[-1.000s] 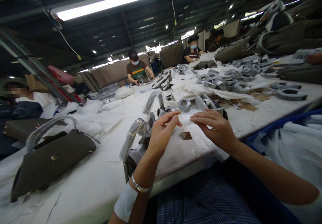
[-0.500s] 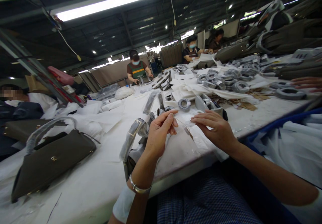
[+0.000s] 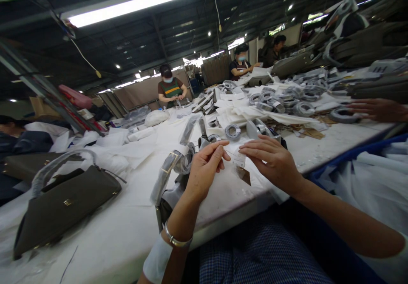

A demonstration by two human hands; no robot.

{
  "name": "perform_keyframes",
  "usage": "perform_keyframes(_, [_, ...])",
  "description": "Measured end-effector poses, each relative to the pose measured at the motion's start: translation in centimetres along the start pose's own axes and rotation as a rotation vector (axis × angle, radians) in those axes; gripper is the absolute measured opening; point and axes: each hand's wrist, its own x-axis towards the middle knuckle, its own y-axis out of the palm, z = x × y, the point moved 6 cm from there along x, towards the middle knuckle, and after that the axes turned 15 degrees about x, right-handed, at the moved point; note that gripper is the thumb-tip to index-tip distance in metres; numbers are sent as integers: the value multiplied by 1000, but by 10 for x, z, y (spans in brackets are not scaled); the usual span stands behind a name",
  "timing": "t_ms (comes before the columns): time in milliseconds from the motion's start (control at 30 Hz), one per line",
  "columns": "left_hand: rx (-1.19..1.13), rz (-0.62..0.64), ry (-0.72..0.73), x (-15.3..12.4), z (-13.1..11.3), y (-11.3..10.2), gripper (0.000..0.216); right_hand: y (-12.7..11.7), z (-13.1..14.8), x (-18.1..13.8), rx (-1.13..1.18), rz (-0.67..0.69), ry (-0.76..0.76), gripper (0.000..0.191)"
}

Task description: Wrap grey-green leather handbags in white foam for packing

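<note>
Appears to handle a brown hang tag [image 3: 244, 176] by its thin string [image 3: 231, 152], at four o'clock from the left grip [image 3: 207, 165], probably calling next for steady control. Apparently pinches the string with that grip nearly closed; holds the right grip [image 3: 270, 158] at three o'clock, fingers extended, closure and contact impossible to tell.
</note>
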Motion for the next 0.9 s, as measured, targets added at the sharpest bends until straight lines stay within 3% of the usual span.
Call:
perform_keyframes(233, [44,57,32,-1,-2,10,30,2,4,5,-10,30,-64,28])
perform_keyframes(400, [138,284,89,-10,-6,32,38,14,-3,15,-62,164,-32,25])
perform_keyframes(600, [89,76,51,-5,-3,2,43,14,-16,16,-83,211,41,17])
perform_keyframes(700, [117,92,37,-3,2,-3,42,14,-19,13,-31,224,57,11])
perform_keyframes(800, [325,72,19,-2,10,-3,43,10,-19,14,3,170,65,9])
perform_keyframes(900, [548,14,21,-4,16,-3,58,7,-15,15,-8,129,56,9])
